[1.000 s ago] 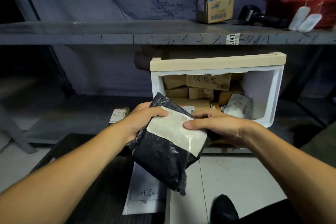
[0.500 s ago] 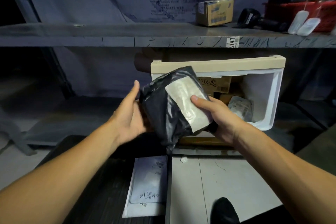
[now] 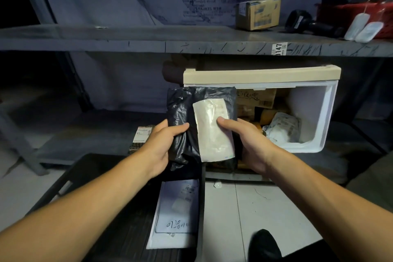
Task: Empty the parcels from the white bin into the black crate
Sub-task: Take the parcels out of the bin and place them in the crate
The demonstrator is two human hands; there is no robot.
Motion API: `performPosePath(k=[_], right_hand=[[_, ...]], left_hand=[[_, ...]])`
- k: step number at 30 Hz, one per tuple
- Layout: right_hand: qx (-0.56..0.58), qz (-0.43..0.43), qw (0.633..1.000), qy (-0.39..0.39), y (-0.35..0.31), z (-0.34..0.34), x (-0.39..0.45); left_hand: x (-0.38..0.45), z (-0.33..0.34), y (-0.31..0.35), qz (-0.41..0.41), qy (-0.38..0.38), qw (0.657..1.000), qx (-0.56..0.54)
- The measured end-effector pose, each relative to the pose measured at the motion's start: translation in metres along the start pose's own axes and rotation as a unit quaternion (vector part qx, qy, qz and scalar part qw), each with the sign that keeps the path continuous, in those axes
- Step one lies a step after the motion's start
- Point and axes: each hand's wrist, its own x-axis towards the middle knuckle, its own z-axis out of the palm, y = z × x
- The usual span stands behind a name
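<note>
Now both hands hold a black plastic parcel (image 3: 187,117) upright in front of the white bin (image 3: 323,112), above the far edge of the black crate (image 3: 85,178). The left hand (image 3: 161,147) grips the parcel's left edge, its thumb curled across the crinkled front and the other fingers hidden behind the bag. The right hand (image 3: 251,144) grips the right edge, its thumb pressed flat on the pale shipping label (image 3: 212,130) stuck to the front, the remaining fingers wrapped round the back. So the parcel sits between the two thumbs, with the label facing the camera.

Behind the parcel, the bin lies tipped on its side on the low shelf, opening toward the viewer, with brown cardboard boxes (image 3: 257,97) stacked at its far wall and a white poly bag (image 3: 282,130) at the right. Nearer, a flat white envelope (image 3: 176,212) with handwriting lies inside the crate at its right side.
</note>
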Motion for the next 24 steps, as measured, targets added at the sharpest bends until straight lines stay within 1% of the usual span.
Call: performPosePath(k=[3,9,15,21,24], right_hand=[[-0.011,0.003,1.0,-0.009,0.0,0.014,-0.001],[-0.052,0.026,0.998,-0.016,0.019,0.04,0.008],[-0.142,0.067,0.988,-0.003,0.051,0.059,0.02],[-0.189,0.128,0.972,0.051,0.094,0.078,0.04],[-0.187,0.166,0.966,0.068,0.126,0.086,0.052]], left_hand=[[-0.003,-0.014,-0.003,-0.013,0.007,1.0,-0.024],[-0.009,-0.044,-0.009,0.005,0.046,0.999,0.021],[-0.004,-0.084,-0.041,-0.026,0.086,0.994,0.06],[0.005,-0.109,-0.096,-0.049,0.149,0.986,0.061],[0.012,-0.124,-0.116,-0.068,0.173,0.98,0.074]])
